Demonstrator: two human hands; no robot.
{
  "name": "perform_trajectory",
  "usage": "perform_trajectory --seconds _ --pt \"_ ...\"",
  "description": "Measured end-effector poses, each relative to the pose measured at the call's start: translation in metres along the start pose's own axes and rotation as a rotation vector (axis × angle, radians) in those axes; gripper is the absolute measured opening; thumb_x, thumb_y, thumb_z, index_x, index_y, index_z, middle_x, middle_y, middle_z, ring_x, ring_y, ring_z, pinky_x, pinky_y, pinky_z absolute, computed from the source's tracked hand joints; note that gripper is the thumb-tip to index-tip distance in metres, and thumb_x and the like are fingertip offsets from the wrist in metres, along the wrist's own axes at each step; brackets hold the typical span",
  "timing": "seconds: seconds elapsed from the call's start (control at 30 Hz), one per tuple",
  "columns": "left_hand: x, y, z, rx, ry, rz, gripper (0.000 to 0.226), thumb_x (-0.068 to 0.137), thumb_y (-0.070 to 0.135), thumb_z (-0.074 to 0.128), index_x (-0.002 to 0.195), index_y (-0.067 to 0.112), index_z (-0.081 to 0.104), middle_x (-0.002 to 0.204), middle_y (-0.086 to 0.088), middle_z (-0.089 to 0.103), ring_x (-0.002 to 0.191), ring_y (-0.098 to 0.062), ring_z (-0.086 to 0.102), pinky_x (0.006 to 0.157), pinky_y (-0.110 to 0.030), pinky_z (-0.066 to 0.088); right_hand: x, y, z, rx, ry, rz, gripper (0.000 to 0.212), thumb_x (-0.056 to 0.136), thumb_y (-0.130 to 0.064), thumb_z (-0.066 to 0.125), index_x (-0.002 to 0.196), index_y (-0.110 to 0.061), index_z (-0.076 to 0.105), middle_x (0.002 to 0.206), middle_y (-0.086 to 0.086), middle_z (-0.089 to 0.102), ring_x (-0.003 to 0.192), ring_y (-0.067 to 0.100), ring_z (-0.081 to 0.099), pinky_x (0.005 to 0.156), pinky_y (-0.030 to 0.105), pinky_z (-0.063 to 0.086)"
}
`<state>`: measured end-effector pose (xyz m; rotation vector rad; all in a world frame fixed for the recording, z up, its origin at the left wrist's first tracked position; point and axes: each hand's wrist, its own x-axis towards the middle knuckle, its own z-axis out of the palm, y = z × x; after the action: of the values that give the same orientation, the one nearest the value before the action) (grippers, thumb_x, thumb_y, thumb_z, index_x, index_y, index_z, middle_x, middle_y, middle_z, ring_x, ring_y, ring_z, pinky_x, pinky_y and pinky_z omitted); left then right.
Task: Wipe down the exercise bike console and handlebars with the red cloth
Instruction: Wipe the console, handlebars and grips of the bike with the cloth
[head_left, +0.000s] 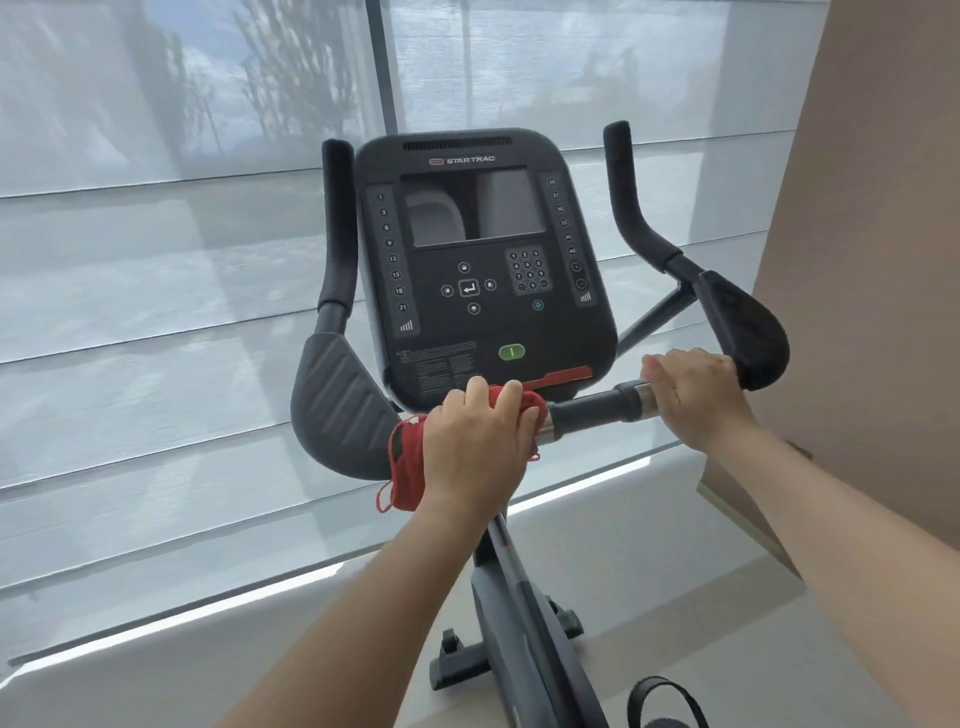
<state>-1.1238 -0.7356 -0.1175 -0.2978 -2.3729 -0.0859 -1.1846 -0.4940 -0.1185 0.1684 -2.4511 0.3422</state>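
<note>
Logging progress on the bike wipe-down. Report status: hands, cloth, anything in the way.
Left hand grips red cloth on the handlebar, just below the console. Right hand holds the bar's right side, no cloth. No obstruction seen.

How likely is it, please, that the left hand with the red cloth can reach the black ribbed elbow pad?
Probably yes: the left hand grips the red cloth right beside the black ribbed elbow pad, nothing between.
</note>
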Motion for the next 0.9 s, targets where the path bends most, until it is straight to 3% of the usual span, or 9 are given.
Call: perform_trajectory --seconds 0.1,0.27,0.43,0.53,0.63,0.8,0.9 --pt "0.012 0.023 0.008 -0.007 -0.007 0.018 0.033 0.096 0.040 0.036 0.106 0.018 0.058 0.084 -0.007 0.056 0.067 -0.024 0.048 0.056 -0.030 0.031 0.000 0.004 0.001 0.001 -0.011 -0.007 0.050 0.098 -0.035 0.022 0.074 -0.008 0.055 0.066 0.005 0.050 0.068 0.027 0.052 0.079 0.042 0.039" --pt "0.027 0.062 0.023 0.013 -0.025 0.027 0.033 0.095 0.039 0.034 0.097 0.017 0.059 0.080 -0.005 0.054 0.065 -0.023 0.047 0.054 -0.031 0.030 0.002 0.009 -0.001 -0.030 -0.086 -0.035 0.065 0.088 -0.047 -0.002 0.079 -0.011 0.052 0.070 0.002 0.049 0.072 0.024 0.046 0.072 0.033 0.028" --pt "0.045 0.094 0.031 -0.079 0.003 -0.114 0.035 0.098 0.040 0.028 0.108 0.021 0.055 0.089 -0.003 0.058 0.075 -0.023 0.053 0.060 -0.035 0.040 0.022 0.042 -0.019 0.371 -0.169 -0.143 0.063 0.097 -0.046 0.009 0.094 -0.010 0.060 0.093 0.008 0.062 0.095 0.023 0.052 0.090 0.040 0.039" --pt "0.056 0.124 0.037 -0.200 0.042 -0.174 0.034 0.098 0.039 0.029 0.112 0.021 0.054 0.095 -0.004 0.059 0.082 -0.025 0.055 0.067 -0.036 0.043 0.040 0.076 -0.034 0.274 -0.124 -0.247 0.065 0.092 -0.047 0.006 0.085 -0.011 0.059 0.085 0.002 0.058 0.089 0.022 0.049 0.086 0.041 0.039" --pt "0.060 0.149 0.051 -0.034 0.026 -0.146 0.035 0.097 0.041 0.029 0.105 0.023 0.058 0.088 -0.003 0.060 0.073 -0.025 0.054 0.061 -0.035 0.041 0.045 0.103 -0.032 0.201 -0.133 -0.310 0.054 0.091 -0.044 0.005 0.075 -0.015 0.048 0.079 -0.003 0.050 0.085 0.021 0.044 0.082 0.040 0.039" --pt "0.061 0.153 0.059 0.058 0.105 -0.165 0.040 0.097 0.041 0.026 0.095 0.023 0.062 0.078 -0.001 0.060 0.062 -0.021 0.053 0.052 -0.026 0.030 0.040 0.121 -0.013 0.124 -0.094 -0.417 0.065 0.092 -0.041 0.005 0.091 -0.014 0.065 0.101 0.000 0.063 0.107 0.024 0.046 0.092 0.041 0.036" --pt "0.060 0.152 0.061 0.086 0.141 -0.169 0.043 0.097 0.040 0.025 0.092 0.023 0.064 0.076 0.001 0.061 0.061 -0.020 0.054 0.052 -0.023 0.027 0.040 0.123 -0.009 0.166 -0.055 -0.422 0.064 0.093 -0.043 0.010 0.090 -0.016 0.068 0.102 -0.002 0.065 0.109 0.023 0.047 0.092 0.040 0.037"
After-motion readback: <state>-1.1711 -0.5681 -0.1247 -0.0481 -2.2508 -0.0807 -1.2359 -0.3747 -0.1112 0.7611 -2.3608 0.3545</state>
